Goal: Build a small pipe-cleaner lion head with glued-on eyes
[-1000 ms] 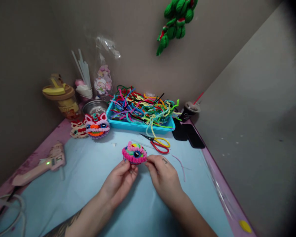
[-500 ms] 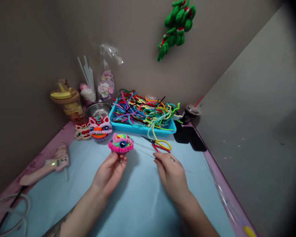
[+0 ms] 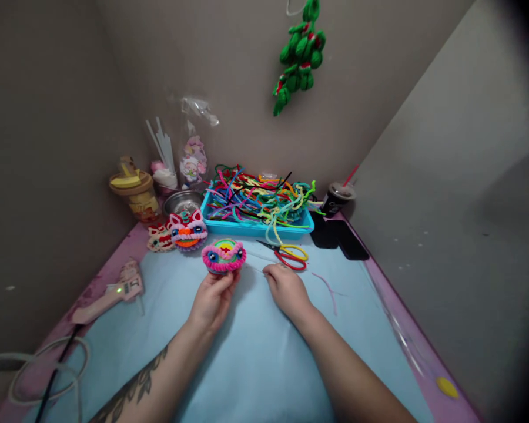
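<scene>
My left hand (image 3: pixel 212 299) is closed around the underside of a small lion-dance head (image 3: pixel 224 257) made of fuzzy pipe cleaners, pink with blue eyes and a rainbow forehead. The head is upright, its face towards me. My right hand (image 3: pixel 286 288) is pinched just above the blue mat, with a thin pale strand (image 3: pixel 258 271) at its fingertips. Beyond that hand lie scissors (image 3: pixel 286 255) with one yellow and one red handle. Two more lion heads, one lilac and red (image 3: pixel 187 230) and one cream and red (image 3: pixel 160 238), stand behind to the left.
A blue tray (image 3: pixel 264 228) heaped with coloured pipe cleaners stands at the back. A lit pink glue gun (image 3: pixel 114 296) lies left with its cable. Phones (image 3: pixel 347 239), a drink cup (image 3: pixel 337 198), a metal bowl (image 3: pixel 183 202) and a purple strip (image 3: pixel 327 288) surround the work area.
The lion head has turned in my left hand from a side-on angle to face me. My right hand has shifted slightly left relative to the scissors, uncovering the purple strip. The camera view has shifted.
</scene>
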### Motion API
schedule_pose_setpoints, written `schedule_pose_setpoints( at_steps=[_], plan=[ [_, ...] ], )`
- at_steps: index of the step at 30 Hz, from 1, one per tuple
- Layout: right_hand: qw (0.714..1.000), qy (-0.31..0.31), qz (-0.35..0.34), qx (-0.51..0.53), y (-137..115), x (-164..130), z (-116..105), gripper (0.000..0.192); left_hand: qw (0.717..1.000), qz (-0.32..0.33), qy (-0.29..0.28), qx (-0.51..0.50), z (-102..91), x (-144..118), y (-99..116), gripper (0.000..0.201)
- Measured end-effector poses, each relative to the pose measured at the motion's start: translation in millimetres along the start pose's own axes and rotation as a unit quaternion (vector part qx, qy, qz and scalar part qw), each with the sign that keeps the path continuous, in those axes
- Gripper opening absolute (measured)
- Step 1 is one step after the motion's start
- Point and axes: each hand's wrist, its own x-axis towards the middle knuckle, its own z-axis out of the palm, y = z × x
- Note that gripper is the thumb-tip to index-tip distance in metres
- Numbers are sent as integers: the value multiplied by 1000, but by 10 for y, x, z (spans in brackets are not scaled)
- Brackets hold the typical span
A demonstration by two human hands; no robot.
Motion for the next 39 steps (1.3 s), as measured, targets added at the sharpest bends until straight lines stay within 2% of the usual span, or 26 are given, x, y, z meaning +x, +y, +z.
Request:
schedule_pose_setpoints(
  at_steps=[3,5,6,7,8,10,12,13,15,20,23,26,28,30,32,34,35,37,39],
  plan=[
    [999,12,8,45,-11,13,33,19,1000,-6,-2,5,3,-17,-18,21],
    [989,30,43,142,-67,5,53,19,1000,-15,-9,4,11,-44,-29,23],
    [973,35,71,219,-112,-3,64,20,1000,-25,-14,3,16,-62,-39,22],
    [944,34,107,312,-166,-12,74,24,999,-40,-21,2,21,-82,-52,22],
    [899,26,141,413,-223,-21,82,28,998,-57,-31,2,25,-104,-69,21],
    [788,-3,183,588,-333,-32,91,35,994,-93,-55,-1,35,-147,-112,19],
    [696,-9,201,689,-407,-31,89,39,990,-116,-76,-3,45,-181,-158,18],
    [666,-5,207,716,-426,-26,84,40,989,-119,-82,0,51,-192,-179,17],
    [633,4,219,742,-431,-16,72,44,990,-111,-88,17,63,-203,-209,19],
    [605,-15,224,764,-372,-8,44,50,990,-63,-108,70,95,-208,-213,29],
    [615,-29,201,762,-358,-10,27,50,989,-39,-118,81,96,-207,-191,31],
    [640,-33,190,744,-350,-12,16,49,991,-24,-100,90,85,-200,-172,31],
    [667,-21,193,719,-339,-20,4,49,991,-22,-89,93,80,-196,-160,30],
    [724,32,188,663,-324,-34,-29,48,992,-23,-82,96,80,-193,-147,28],
    [804,121,161,560,-312,-56,-94,42,992,-26,-76,98,83,-191,-132,29],
    [877,192,106,428,-309,-79,-186,25,992,-27,-76,100,84,-189,-120,31],
    [902,211,73,369,-311,-90,-235,16,992,-28,-77,100,83,-188,-115,32],
    [929,235,22,286,-319,-106,-319,6,991,-33,-83,103,77,-185,-112,32],
    [937,249,-5,245,-329,-112,-369,6,989,-37,-91,110,68,-184,-113,33]
  ],
)
